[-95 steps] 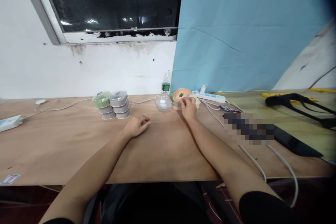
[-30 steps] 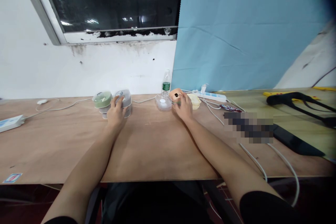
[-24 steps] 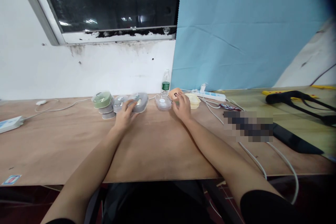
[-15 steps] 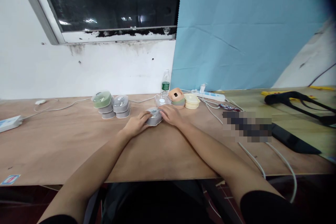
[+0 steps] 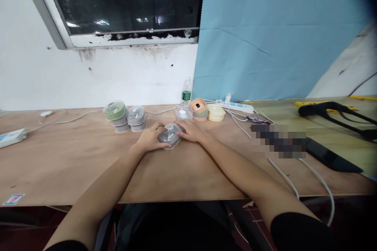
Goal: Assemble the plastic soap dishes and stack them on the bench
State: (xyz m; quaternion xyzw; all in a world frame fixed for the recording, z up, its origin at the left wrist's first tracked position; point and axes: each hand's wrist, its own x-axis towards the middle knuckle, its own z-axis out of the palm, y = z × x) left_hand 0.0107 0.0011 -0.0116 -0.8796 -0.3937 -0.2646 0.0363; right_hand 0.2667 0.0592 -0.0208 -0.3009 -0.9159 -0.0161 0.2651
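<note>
A small grey container with a clear lid [image 5: 171, 135] is between my hands at the middle of the table, its top tilted toward me. My left hand [image 5: 150, 137] grips its left side, thumb along the near edge and fingers at the far edge. My right hand [image 5: 193, 130] holds the right side, fingers curled onto the lid's rim. Just behind are clear lids [image 5: 182, 113], an orange container [image 5: 198, 105] on a green one, and a stack of cream containers [image 5: 216, 113]. To the left stand a lidded green container [image 5: 114, 110] on grey ones and a lidded grey stack [image 5: 136, 117].
A clear bottle with a green label [image 5: 186, 95] stands by the wall. Power strips [image 5: 235, 106] and white cables lie on the right and far left. Toward the right are a dark flat object [image 5: 331, 156] and a black frame-like thing [image 5: 338, 113]. The table's front edge is near my body.
The grey container has tipped up, so its lid now faces me more, and it sits slightly nearer. My left hand's thumb has spread along its near edge.
</note>
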